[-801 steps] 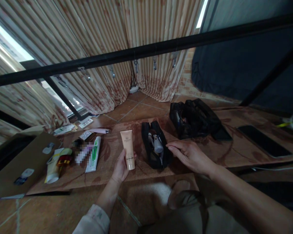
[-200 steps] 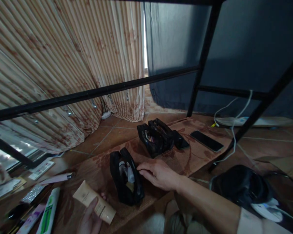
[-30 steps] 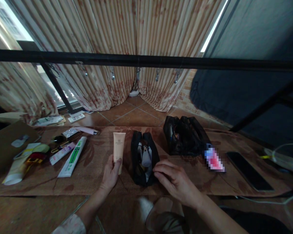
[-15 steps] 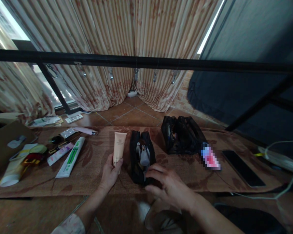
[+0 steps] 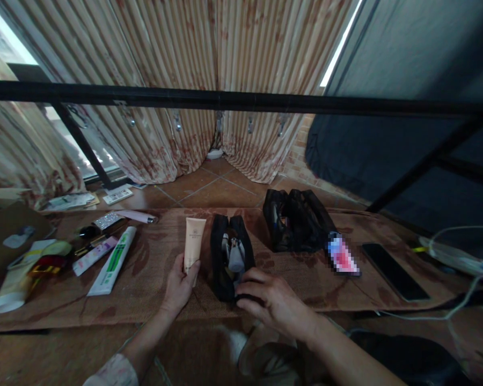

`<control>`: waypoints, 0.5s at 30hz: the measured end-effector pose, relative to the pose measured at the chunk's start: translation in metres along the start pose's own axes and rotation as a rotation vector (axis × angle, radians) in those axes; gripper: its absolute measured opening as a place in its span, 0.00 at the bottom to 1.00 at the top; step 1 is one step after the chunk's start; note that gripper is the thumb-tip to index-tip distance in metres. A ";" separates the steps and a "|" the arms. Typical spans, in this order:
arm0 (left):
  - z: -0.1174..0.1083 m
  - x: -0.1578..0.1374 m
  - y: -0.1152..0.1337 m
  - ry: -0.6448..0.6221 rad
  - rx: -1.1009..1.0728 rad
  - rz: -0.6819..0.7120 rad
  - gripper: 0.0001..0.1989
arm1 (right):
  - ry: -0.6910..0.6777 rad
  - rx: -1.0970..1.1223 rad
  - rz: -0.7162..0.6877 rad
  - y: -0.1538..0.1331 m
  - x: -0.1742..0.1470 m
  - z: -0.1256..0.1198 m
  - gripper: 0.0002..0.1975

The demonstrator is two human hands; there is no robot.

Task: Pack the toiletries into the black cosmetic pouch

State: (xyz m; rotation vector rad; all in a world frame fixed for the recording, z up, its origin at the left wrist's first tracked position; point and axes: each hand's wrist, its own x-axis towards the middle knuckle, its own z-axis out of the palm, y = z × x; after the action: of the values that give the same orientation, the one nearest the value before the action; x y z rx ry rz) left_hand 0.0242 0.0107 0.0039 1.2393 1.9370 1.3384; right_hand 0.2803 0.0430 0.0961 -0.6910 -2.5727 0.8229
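A beige squeeze tube (image 5: 193,241) stands upright, cap end down, in my left hand (image 5: 180,281), whose fingers and thumb are closed around its lower part. Just right of it sits a black toiletry bag (image 5: 221,284) with its top unzipped. Small bottles (image 5: 235,256) show inside the bag. My right hand (image 5: 271,297) is at the bag's near right corner, thumb and fingers pinched on its edge; the fingertips are partly hidden.
On the left lie a white-and-green tube (image 5: 115,262), a pinkish tube (image 5: 94,256), a lilac stick (image 5: 139,215) and a cardboard box (image 5: 8,230). Another black bag (image 5: 298,220), a blurred-out item (image 5: 343,254) and a phone (image 5: 394,271) are to the right. A dark rail (image 5: 233,101) crosses behind.
My right thumb and fingers have come closer together at the bag's edge. The tube stays in my left hand. The whole view has shifted slightly.
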 end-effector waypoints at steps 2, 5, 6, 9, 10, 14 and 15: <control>0.001 0.001 -0.004 -0.004 0.006 0.004 0.17 | -0.002 -0.001 0.007 -0.001 0.000 0.000 0.11; 0.001 0.001 -0.006 -0.002 0.019 -0.003 0.16 | 0.002 -0.010 0.010 -0.002 0.000 -0.001 0.11; 0.001 0.001 -0.006 0.001 0.024 -0.004 0.16 | 0.003 -0.013 0.011 -0.002 -0.001 -0.001 0.11; 0.000 0.001 -0.003 0.013 0.036 -0.006 0.17 | 0.004 -0.019 0.013 -0.003 0.000 -0.001 0.11; 0.000 0.001 -0.002 0.012 0.038 -0.005 0.18 | 0.005 -0.021 0.012 -0.003 0.000 -0.001 0.11; -0.001 0.000 0.002 -0.002 0.043 0.001 0.18 | 0.014 -0.026 0.008 -0.003 0.000 -0.001 0.11; -0.001 0.000 0.002 -0.004 0.044 0.003 0.18 | 0.016 -0.026 0.008 -0.003 0.000 -0.001 0.11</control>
State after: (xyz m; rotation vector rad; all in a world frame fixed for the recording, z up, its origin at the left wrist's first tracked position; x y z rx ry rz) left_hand 0.0242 0.0103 0.0065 1.2649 1.9729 1.2995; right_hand 0.2796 0.0412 0.0990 -0.7133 -2.5723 0.7848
